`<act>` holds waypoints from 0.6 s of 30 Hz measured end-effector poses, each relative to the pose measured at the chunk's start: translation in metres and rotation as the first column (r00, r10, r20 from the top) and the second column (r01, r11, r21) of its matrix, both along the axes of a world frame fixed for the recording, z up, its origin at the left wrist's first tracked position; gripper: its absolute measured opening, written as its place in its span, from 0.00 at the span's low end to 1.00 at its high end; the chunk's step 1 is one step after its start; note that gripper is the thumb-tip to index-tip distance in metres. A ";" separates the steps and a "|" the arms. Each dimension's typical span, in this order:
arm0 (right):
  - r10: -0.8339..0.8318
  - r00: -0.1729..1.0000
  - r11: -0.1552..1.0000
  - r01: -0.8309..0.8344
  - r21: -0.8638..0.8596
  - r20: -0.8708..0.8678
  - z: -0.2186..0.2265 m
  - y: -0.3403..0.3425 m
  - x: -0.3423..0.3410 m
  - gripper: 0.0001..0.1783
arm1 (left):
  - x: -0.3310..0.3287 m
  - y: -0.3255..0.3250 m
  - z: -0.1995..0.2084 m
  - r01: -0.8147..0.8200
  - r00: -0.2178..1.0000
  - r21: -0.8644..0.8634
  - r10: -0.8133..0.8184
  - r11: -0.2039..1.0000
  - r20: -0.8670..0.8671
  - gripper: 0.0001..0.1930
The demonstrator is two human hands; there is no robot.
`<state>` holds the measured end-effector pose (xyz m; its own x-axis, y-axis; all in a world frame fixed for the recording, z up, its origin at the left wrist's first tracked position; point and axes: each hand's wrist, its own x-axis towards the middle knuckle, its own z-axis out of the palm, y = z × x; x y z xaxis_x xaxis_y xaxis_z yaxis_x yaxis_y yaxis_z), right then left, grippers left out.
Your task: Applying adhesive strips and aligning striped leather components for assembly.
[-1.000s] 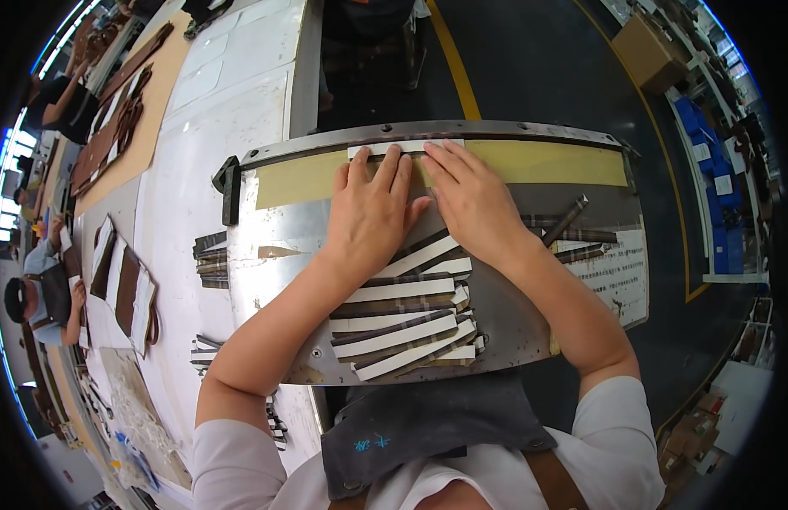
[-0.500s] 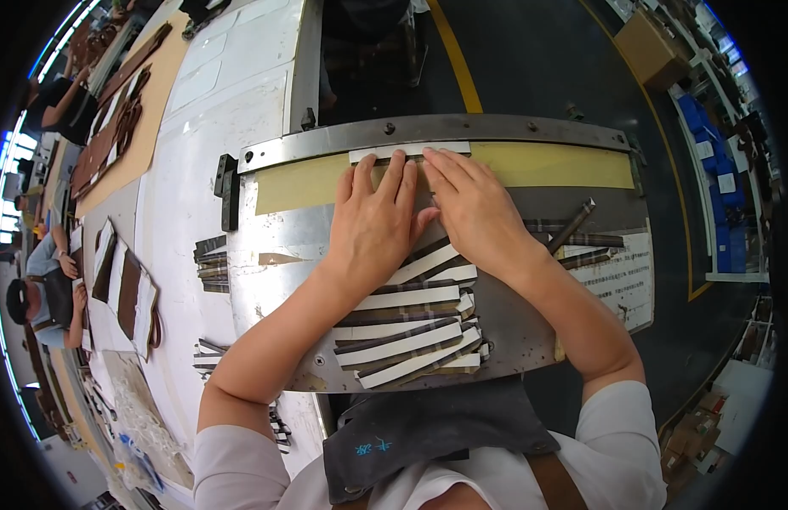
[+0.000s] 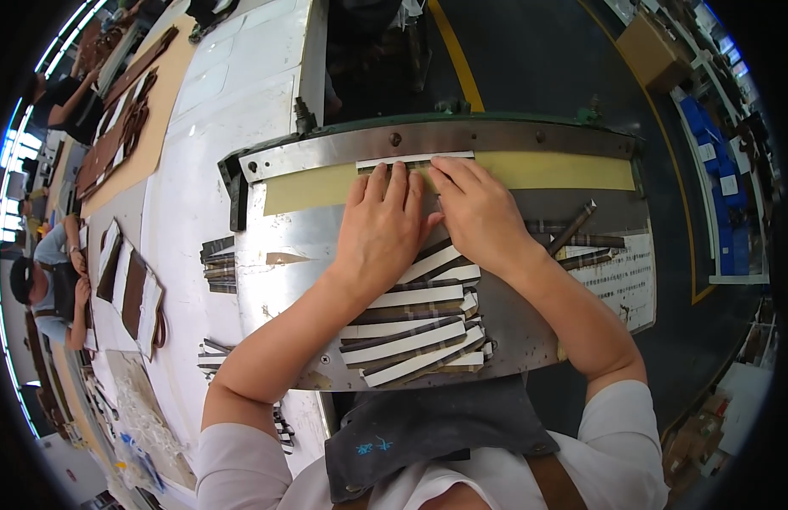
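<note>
Both hands lie on a flat metal machine plate [image 3: 521, 314], side by side. The fingertips of my left hand [image 3: 378, 228] press flat on a narrow white-and-dark strip [image 3: 418, 159]. My right hand [image 3: 483, 219] rests beside it, its fingers stretched out at the strip's right half. The strip lies along a long steel bar [image 3: 436, 138], over a yellow band [image 3: 555, 170]. Below my wrists is a loose pile of white and dark strips [image 3: 415, 336], partly hidden by my left forearm.
Dark strips [image 3: 572, 225] and a printed sheet [image 3: 623, 289] lie on the plate's right side. More strip bundles [image 3: 219, 265] sit on the white table [image 3: 177, 280] at left. People work along the far left. Blue bins [image 3: 730, 191] stand on shelving at right.
The steel bar now shows more of its front face, with a green beam visible behind it. My hands have shifted slightly toward me, and more of the strip's dark lower edge shows.
</note>
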<state>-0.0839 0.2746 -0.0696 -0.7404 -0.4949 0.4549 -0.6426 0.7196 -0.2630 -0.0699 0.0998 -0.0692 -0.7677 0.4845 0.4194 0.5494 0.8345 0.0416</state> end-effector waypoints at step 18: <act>0.015 1.000 0.999 -0.015 0.042 0.000 0.009 0.005 0.009 0.23 | -0.007 -0.013 0.008 0.080 0.974 0.077 -0.094 0.994 0.208 0.12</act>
<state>-0.0746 0.2793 -0.0607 -0.7327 -0.5247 0.4335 -0.6534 0.7204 -0.2325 -0.0768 0.0865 -0.0607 -0.7986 0.5292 0.2866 0.5924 0.7754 0.2188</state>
